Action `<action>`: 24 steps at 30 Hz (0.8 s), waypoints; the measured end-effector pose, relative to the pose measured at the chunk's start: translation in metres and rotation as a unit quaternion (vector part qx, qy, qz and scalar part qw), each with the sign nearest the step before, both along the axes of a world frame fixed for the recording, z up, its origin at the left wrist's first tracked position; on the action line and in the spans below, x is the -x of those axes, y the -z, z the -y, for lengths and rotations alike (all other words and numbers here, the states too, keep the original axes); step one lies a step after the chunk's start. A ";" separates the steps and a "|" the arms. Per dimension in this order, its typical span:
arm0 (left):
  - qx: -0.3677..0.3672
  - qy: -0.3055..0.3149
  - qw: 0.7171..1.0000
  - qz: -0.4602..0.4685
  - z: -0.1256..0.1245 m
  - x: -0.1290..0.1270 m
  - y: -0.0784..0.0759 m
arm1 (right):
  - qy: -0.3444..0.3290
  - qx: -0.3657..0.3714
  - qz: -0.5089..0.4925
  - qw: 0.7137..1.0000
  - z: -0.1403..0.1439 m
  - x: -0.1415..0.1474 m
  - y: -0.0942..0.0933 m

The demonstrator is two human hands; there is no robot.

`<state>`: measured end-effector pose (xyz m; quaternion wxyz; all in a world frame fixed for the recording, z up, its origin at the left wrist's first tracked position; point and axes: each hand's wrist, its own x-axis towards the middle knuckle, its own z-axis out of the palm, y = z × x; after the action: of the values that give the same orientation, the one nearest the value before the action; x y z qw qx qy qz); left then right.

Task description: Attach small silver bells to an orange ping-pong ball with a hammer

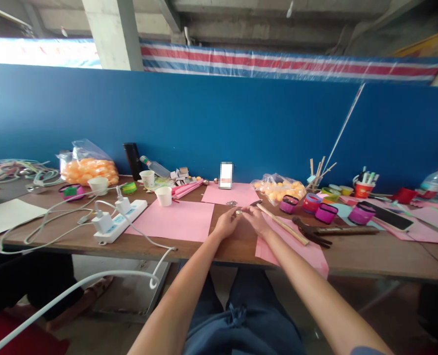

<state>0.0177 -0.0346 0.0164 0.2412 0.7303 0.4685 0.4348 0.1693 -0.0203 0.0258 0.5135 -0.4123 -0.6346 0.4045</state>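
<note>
My left hand [226,223] is closed, its fingertips pinching a small shiny gold-coloured metal piece [238,212] just above the brown table. Opposite it, my right hand [256,220] has its fingers curled in against the same piece. The piece is too small to show its exact kind. Just beyond my hands, a little heap of small grey metal bits [231,203] lies at the edge of a pink sheet [245,191]. A wooden-handled hammer [286,227] lies right of my right hand, partly over another pink sheet [311,254].
Farther right are a claw hammer [346,230], purple straps [325,213] and a phone [387,215]. A bag of orange balls [283,189] lies behind. A lit-screen device [225,175] stands ahead. Leftward are a paper cup [163,196], a power strip [120,222] and loose white cables [45,217].
</note>
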 end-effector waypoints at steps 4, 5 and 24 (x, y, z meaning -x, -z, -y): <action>0.004 -0.004 1.000 0.005 -0.002 -0.001 -0.001 | -0.001 0.007 0.001 1.000 0.001 0.002 -0.001; 0.006 -0.003 1.000 0.003 -0.002 -0.001 -0.001 | -0.002 0.007 0.002 1.000 0.002 0.002 -0.002; -0.006 -0.013 1.000 -0.015 0.003 -0.001 -0.002 | -0.004 0.007 0.009 1.000 0.006 0.003 -0.006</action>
<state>0.0187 -0.0379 0.0186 0.2243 0.7319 0.4790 0.4295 0.1662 -0.0261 0.0315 0.5034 -0.4164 -0.6382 0.4074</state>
